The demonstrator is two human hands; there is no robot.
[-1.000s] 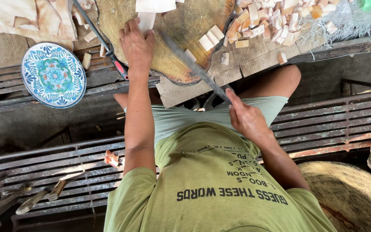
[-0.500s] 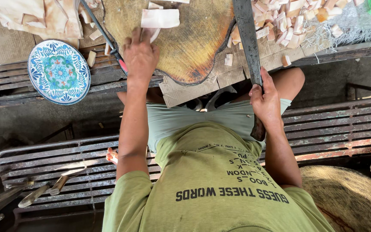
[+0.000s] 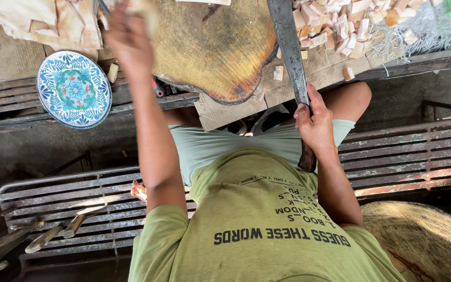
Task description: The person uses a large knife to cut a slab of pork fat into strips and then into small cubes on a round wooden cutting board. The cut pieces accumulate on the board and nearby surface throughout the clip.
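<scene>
Steel, dark and worn, makes up the long cleaver (image 3: 290,57) that runs from the top of the frame down to centre right, where the right hand (image 3: 315,124) is wrapped tight around its handle. It looks heavy and stiff, weighted toward the blade, so I judge the handle the only safe place to grip; the end of the handle shows below the fist.

At the upper left the left hand (image 3: 129,39) is blurred, and I cannot tell whether its fingers are spread or closed on anything. It is over the near edge of the chopping block (image 3: 212,49), a thick round slab of scarred, yellow-brown wood at top centre, surely heavy and rough to the touch.

Small pale cubes (image 3: 340,26), cut and chunky, lie heaped at the upper right on flattened cardboard (image 3: 225,112). They seem light and firm.

A round plate (image 3: 74,89) with a blue floral pattern sits at the left, glazed, smooth and breakable. Rusty metal slats (image 3: 403,156) cross the frame at mid height.
</scene>
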